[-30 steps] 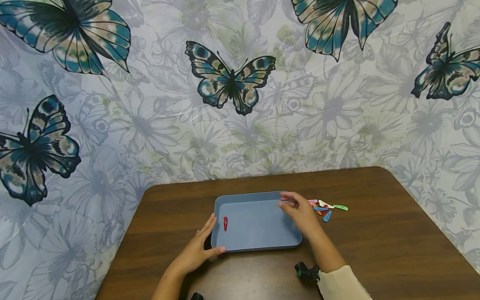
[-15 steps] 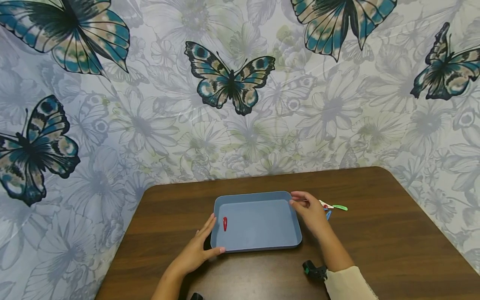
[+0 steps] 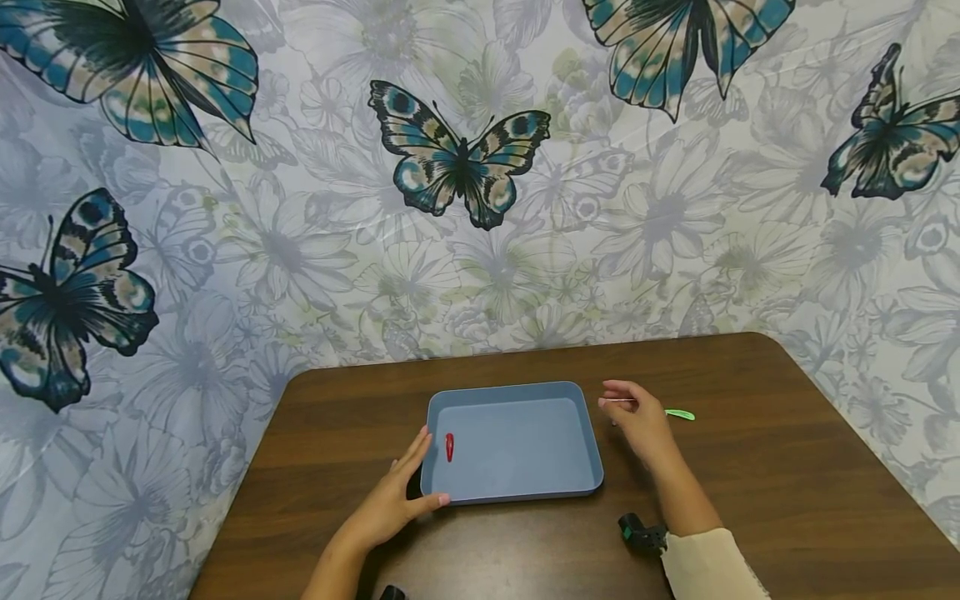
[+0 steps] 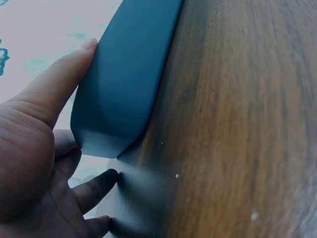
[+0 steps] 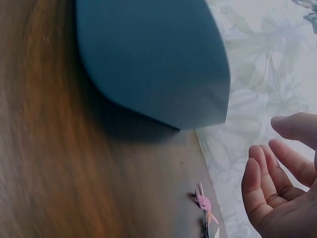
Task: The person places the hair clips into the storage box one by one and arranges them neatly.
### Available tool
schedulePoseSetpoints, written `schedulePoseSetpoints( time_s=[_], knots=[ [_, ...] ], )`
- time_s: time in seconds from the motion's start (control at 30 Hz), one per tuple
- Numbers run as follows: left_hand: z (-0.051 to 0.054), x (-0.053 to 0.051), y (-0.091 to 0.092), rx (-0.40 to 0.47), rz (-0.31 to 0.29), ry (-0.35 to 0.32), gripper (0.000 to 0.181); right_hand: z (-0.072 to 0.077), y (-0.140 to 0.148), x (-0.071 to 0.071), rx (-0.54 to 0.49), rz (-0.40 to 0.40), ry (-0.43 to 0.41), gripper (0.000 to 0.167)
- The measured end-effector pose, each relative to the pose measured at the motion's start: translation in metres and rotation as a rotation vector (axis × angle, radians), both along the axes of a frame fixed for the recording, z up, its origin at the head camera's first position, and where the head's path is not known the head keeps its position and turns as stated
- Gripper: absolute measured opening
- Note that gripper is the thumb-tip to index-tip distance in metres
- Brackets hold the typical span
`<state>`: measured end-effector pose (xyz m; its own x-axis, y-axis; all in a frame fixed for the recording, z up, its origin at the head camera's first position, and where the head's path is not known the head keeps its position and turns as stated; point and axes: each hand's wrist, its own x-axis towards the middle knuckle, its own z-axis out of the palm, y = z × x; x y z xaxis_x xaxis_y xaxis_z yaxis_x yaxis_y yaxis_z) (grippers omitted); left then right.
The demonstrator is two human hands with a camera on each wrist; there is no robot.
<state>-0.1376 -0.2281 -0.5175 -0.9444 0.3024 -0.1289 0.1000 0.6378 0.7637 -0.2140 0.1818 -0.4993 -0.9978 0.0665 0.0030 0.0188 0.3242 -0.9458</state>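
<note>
A blue-grey tray [image 3: 517,442] lies on the wooden table with one red hair clip [image 3: 450,447] near its left end. At the tray's near left corner, my left hand [image 3: 386,504] touches the rim with its thumb, its fingers extended along the left side. The left wrist view shows the thumb against the tray's side. My right hand [image 3: 637,421] is in the air just right of the tray, fingers loosely bent and thumb apart, holding nothing visible. Below it in the right wrist view lies a pink clip [image 5: 204,202]. A green clip [image 3: 680,414] shows beyond the right hand, which hides other clips.
The brown table [image 3: 757,467] reaches out on both sides of the tray. A cloth with butterflies and flowers [image 3: 465,267] hangs behind its far edge. A black wrist camera [image 3: 641,533] sits at the right forearm, near the cream sleeve [image 3: 712,567].
My right hand has moved right, from above the tray's right rim to over the small pile of clips, which it now mostly covers. The left hand, tray and red clip stay in place.
</note>
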Motion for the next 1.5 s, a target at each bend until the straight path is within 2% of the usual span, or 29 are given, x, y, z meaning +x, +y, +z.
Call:
schedulePoseSetpoints(
  time_s=[0.53,0.83,1.13,1.5],
  knots=[
    [0.0,0.0,0.0,-0.011,-0.003,0.008,0.101,-0.013,0.012,-0.004,0.033,0.008,-0.03,0.043],
    [-0.001,0.0,-0.001,0.005,-0.003,0.001,0.1,-0.02,0.016,-0.007,0.112,-0.013,-0.045,0.044],
    [-0.001,0.0,0.001,0.002,0.015,0.001,0.1,-0.026,0.023,-0.009,0.191,0.004,-0.064,0.046],
    [-0.001,-0.001,0.0,0.012,0.003,-0.012,0.1,-0.028,0.025,-0.01,0.269,0.029,-0.056,0.045]
  ],
)
